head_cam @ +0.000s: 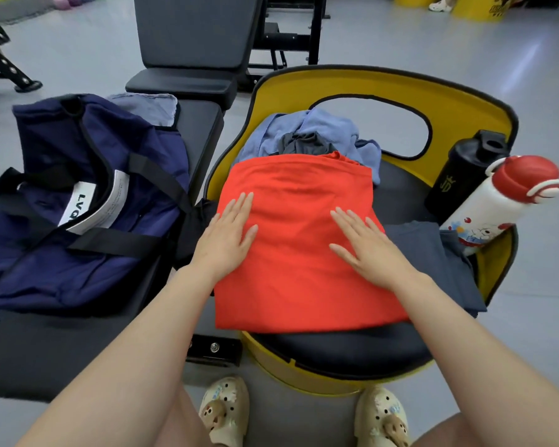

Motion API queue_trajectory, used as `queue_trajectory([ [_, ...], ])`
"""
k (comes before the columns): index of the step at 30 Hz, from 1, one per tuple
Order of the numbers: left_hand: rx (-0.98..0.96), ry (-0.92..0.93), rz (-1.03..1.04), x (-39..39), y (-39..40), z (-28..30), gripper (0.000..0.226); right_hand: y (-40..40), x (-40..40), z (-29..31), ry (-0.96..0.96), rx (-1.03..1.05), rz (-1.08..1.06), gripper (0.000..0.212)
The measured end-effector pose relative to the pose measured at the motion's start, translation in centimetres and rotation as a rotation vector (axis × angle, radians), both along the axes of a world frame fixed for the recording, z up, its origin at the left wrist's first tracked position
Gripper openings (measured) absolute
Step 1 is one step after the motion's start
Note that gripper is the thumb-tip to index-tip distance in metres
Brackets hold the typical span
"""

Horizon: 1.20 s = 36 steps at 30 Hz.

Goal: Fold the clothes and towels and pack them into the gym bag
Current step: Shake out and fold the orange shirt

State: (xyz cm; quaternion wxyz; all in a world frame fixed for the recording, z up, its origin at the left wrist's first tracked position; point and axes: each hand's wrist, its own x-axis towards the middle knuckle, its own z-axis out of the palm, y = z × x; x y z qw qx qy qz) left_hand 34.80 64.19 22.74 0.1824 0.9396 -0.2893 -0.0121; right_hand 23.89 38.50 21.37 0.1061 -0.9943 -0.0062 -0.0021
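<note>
We wore no sleeves, our forearms bare to both hands. On our feet were cream perforated clogs (225,411), each topped with small brown bear-like charms (396,429).

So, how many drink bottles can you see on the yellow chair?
2. A black bottle stands at the right edge of the chair, and a white bottle with a red cap leans just in front of it. Clothes could hide others.

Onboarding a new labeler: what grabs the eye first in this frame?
The bright orange-red garment at centre, spread on the yellow chair's black seat, with the left hand and right hand pressed flat on it. Next, the navy gym bag on the bench to the left, and the red-capped white bottle at right.
</note>
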Motion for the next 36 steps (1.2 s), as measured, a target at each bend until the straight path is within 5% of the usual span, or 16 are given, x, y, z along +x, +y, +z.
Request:
queue_trajectory([
  [5, -0.027, 0.063, -0.022, -1.9, 1.6, -0.1, 0.061, 0.5, -3.0, -0.3, 0.099, -0.057, 0.116, 0.064],
  [9, 0.153, 0.056, -0.252, -4.3, 1.6, -0.5, 0.061, 0.1, -4.8, -0.3, 0.171, -0.088, 0.149, 0.073],
  [13, 0.389, 0.028, -0.389, -7.0, 2.0, -1.6, 0.075, -0.7, -6.4, -0.5, 0.23, -0.15, 0.203, 0.111],
  [19, 0.697, -0.115, -0.434, -8.7, 3.6, -4.6, 0.1, -1.4, -8.4, -0.9, 0.316, -0.252, 0.277, 0.109],
  [23, 0.667, -0.18, -0.381, -9.4, 3.5, -5.4, 0.098, -1.6, -9.3, -1.3, 0.138, -0.389, 0.346, 0.061],
  [29, 0.574, -0.116, -0.35, -9.2, 3.2, -5.4, 0.088, -1.5, -9.3, -1.9, 0.046, -0.411, 0.329, 0.085],
  [36, 0.398, -0.005, -0.278, -8.3, 4.6, -4.4, 0.071, -1.6, -9.7, -1.7, -0.059, -0.337, 0.248, 0.074],
])
